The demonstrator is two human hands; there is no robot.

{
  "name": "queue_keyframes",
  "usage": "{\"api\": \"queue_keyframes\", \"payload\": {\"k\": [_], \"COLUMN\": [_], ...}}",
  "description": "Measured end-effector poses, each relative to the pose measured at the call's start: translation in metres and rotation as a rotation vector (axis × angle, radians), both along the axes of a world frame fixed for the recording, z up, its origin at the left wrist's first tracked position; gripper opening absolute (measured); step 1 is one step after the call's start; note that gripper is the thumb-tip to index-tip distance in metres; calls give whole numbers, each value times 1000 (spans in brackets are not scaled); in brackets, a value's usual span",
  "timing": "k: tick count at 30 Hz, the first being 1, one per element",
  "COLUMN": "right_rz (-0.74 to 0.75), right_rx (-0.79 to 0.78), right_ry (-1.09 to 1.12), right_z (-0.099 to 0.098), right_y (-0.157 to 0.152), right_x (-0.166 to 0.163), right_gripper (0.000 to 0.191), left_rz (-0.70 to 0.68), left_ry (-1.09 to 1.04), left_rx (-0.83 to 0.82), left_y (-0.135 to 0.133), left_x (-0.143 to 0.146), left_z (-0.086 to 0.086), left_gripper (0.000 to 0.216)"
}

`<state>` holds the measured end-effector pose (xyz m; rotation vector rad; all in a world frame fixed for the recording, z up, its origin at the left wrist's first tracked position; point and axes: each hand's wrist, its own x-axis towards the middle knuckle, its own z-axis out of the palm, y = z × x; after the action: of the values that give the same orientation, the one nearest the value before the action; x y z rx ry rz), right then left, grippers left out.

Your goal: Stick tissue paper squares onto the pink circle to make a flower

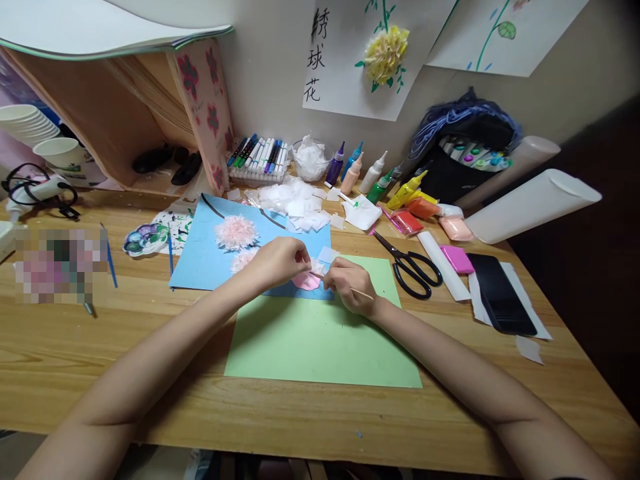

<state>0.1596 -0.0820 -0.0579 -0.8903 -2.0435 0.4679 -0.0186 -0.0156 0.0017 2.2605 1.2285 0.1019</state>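
My left hand (280,261) is closed in a pinch over a small pink tissue piece (306,280) at the lower right corner of a blue paper sheet (200,257). My right hand (350,283) is closed around a thin wooden stick (361,292) whose tip points at the pink piece. Two fluffy pink tissue flowers (236,232) sit on the blue sheet, joined by dark drawn stems. A light green paper sheet (320,333) lies under both hands on the wooden table (150,373).
Black scissors (410,265), a black phone (500,292), clay packets (457,259), glue bottles (373,175), a marker tray (260,157) and a heap of white tissue squares (295,200) lie behind. At left are a paint palette (145,239), brushes, stacked cups (30,123) and a wooden shelf.
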Motion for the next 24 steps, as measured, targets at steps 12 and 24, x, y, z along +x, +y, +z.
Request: {"api": "queue_keyframes", "payload": {"k": [12, 24], "right_rz": [-28, -270], "right_rx": [21, -506], "right_ry": [28, -118], "right_z": [0, 40], "right_y": [5, 50], "right_x": [-6, -36], "right_gripper": [46, 49], "left_rz": [-33, -47], "left_ry": [-24, -22], "left_rx": [167, 148], "left_y": [35, 37], "left_x": [-20, -19], "left_z": [-35, -35], "left_gripper": [23, 24]}}
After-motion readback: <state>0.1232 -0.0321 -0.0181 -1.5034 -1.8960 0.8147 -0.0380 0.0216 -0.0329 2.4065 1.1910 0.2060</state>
